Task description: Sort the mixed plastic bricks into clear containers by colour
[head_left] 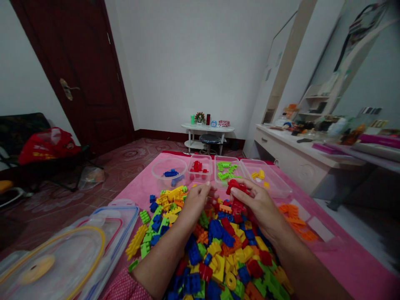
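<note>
My right hand (254, 200) is closed on red building bricks (236, 186), held just above the heap. Over the heap's far side is my left hand (198, 200), its fingers loosely bent and apart, with nothing visible in them. Below both hands spreads a large heap of mixed building bricks (218, 266) in blue, yellow, green, red and orange. An orange brick (225, 208) lies between the hands. More red bricks show under my right hand, and I cannot tell whether they are held or lie on the heap.
Behind the heap stand a round tub (153, 175) with blue bricks and boxes with red bricks (197, 166), green bricks (226, 170) and yellow bricks (258, 175). A box at right holds orange bricks (295, 221). Clear lids (115, 233) lie at left on the pink tablecloth (137, 185).
</note>
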Motion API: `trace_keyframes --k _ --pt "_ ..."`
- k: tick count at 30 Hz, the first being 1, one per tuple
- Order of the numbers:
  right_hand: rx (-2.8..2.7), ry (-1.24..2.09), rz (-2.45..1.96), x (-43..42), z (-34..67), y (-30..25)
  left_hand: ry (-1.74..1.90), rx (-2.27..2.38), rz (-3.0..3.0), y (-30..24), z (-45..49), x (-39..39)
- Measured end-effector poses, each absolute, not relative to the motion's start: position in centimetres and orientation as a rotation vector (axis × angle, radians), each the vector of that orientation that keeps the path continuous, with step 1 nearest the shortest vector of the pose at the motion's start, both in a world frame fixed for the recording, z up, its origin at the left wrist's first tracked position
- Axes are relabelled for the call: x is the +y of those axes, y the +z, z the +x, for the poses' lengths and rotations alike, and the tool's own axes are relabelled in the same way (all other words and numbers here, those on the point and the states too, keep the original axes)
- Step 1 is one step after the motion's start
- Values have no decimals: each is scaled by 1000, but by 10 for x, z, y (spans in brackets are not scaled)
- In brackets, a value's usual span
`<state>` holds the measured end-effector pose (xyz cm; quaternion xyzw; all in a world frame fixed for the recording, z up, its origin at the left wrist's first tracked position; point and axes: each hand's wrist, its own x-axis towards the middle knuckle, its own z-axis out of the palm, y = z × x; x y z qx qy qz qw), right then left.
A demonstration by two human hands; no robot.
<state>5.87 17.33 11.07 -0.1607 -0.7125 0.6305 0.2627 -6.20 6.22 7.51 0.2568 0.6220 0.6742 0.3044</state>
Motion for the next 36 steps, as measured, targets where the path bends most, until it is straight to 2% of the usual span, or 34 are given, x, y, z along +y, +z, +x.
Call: trace_keyframes --k 2,5,12,17,26,36 --pt "-1911 1824 -469 176 51 113 1787 1788 734 67 -70 64" --pt "-2088 1799 -493 181 23 117 1739 1897 855 57 -76 66" --pt "-2378 1301 -639 208 -77 129 1677 2077 1038 56 -72 65" --pt "-2478 967 -605 212 -119 109 1540 2222 1166 65 -56 62" --pt "-2963 451 -314 201 -122 63 1326 2493 1248 78 -45 55" --pt "-3110 379 -145 201 -102 77 1525 2367 1284 93 -41 50"
